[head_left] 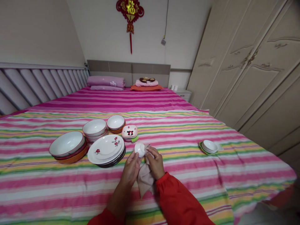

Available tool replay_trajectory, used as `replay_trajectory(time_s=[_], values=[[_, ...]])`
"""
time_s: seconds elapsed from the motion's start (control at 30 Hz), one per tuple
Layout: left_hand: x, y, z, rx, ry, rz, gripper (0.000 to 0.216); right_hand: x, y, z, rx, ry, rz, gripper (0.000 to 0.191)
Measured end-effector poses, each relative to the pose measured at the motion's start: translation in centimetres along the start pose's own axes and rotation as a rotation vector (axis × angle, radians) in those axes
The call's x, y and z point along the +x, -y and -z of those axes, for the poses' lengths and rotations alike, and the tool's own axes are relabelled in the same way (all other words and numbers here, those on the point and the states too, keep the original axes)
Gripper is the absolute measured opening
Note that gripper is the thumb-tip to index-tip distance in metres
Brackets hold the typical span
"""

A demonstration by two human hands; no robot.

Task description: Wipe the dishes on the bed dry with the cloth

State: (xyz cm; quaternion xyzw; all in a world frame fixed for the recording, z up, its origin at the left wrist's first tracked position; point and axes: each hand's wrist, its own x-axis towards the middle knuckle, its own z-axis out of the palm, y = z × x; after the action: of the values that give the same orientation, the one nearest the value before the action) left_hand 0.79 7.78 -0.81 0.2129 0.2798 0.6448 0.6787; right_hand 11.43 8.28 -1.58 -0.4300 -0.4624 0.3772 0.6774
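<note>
My left hand (pixel 132 167) grips a small white dish (pixel 140 149) by its edge, above the striped bedspread. Against the right side of that dish, my right hand (pixel 155 162) pinches a beige cloth (pixel 145 178), whose lower part hangs down between my forearms. Just beyond the hands sits a little stack of square dishes (pixel 129 131) with a cartoon animal on top and a green piece at its corner. A stack of plates (pixel 105 150) with red flowers stands to the left of my left hand.
Farther left are stacked large bowls (pixel 67 144), medium bowls (pixel 94 128) and small bowls (pixel 116 122). On the right lie small white dishes (pixel 209 146) with green ones under them. Folded bedding (pixel 106 82) rests by the headboard; wardrobes (pixel 253 68) line the right side.
</note>
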Motion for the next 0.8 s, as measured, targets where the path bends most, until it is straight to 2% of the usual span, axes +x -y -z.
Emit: replay_trajectory(time_s=[0.13,0.27,0.37,0.47,0.57,0.7,0.8], values=[[0.4,-0.4,0.3,-0.024,-0.109,0.002,0.025,-1.0,0.6,-0.8,-0.163,0.104,0.212,0.022],[0.4,-0.3,0.6,0.045,-0.160,0.019,0.022,-1.7,1.1,-1.1,-0.318,0.239,0.415,0.033],[0.2,0.2,0.8,0.130,-0.116,0.035,0.025,-1.7,1.1,-1.0,-0.428,0.321,0.539,0.038],[0.1,0.8,0.9,0.219,-0.007,0.041,0.019,-1.3,1.0,-0.8,-0.477,0.317,0.596,0.041],[-0.1,1.2,1.0,0.312,0.107,0.072,0.025,-0.8,1.1,-0.4,-0.474,0.235,0.550,0.039],[-0.7,1.6,0.9,0.355,0.283,0.108,0.032,0.1,1.0,0.4,-0.383,0.093,0.352,0.027],[-1.0,1.7,0.6,0.262,0.265,0.140,0.034,0.7,0.2,0.8,-0.217,-0.005,0.122,0.025]])
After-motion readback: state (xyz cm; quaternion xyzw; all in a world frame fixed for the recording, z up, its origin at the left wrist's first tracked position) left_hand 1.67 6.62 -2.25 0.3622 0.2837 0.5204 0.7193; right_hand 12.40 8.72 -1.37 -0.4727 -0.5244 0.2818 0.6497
